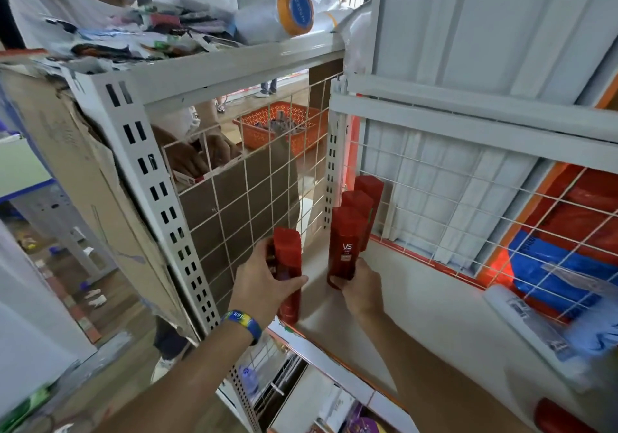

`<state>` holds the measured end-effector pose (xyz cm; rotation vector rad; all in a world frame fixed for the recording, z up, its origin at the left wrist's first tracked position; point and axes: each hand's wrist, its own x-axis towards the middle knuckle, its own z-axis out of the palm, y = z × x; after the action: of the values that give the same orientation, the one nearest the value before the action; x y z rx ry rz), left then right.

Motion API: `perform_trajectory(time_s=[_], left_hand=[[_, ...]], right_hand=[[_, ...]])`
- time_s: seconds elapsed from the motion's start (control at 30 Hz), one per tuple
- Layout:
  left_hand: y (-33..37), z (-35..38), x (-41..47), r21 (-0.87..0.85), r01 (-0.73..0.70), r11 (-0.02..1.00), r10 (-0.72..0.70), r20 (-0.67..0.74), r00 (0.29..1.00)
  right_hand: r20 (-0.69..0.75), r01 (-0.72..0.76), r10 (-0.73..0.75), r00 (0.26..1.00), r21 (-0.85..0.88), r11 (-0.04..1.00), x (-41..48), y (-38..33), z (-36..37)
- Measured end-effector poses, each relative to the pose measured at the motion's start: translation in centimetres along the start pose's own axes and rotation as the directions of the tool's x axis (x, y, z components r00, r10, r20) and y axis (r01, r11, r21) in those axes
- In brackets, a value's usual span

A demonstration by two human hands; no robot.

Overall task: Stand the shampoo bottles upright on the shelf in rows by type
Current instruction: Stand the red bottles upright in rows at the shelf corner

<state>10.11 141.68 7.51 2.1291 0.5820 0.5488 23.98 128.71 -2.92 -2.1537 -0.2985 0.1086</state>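
Gripping a stiff, probably slippery red plastic shampoo bottle (288,258) mid-body in my left hand (262,280); my right hand (363,287) pinches the front standing bottle (346,245) low.

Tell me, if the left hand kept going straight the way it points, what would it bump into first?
Probably the white wire grid ahead; the red bottle that the left hand grips would touch it first. Depth is hard to judge.

A shop or its stockroom: white slotted metal shelving (157,195) with wire-grid backs (261,178), identical red shampoo bottles (346,245) in a row, an orange stock basket (301,131), cardboard cartons (67,152).
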Motion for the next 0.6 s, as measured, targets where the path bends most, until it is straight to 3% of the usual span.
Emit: perform_trajectory(time_s=[0.23,0.43,0.6], left_hand=[[-0.2,1.1,0.2,-0.026,-0.001,1.000,0.001,-0.014,1.000],[0.5,3.2,-0.6,-0.045,0.010,0.999,-0.009,0.023,1.000],[1.0,4.9,-0.3,0.000,0.018,1.000,-0.018,0.031,0.999]], right_hand=[[0.036,0.014,-0.015,0.999,0.019,1.000,0.2,-0.2,-0.2],[0.180,-0.078,0.050,0.982,0.156,0.985,-0.5,0.1,-0.8],[0.187,-0.052,0.039,0.982,0.063,0.997,-1.6,1.2,-3.0]])
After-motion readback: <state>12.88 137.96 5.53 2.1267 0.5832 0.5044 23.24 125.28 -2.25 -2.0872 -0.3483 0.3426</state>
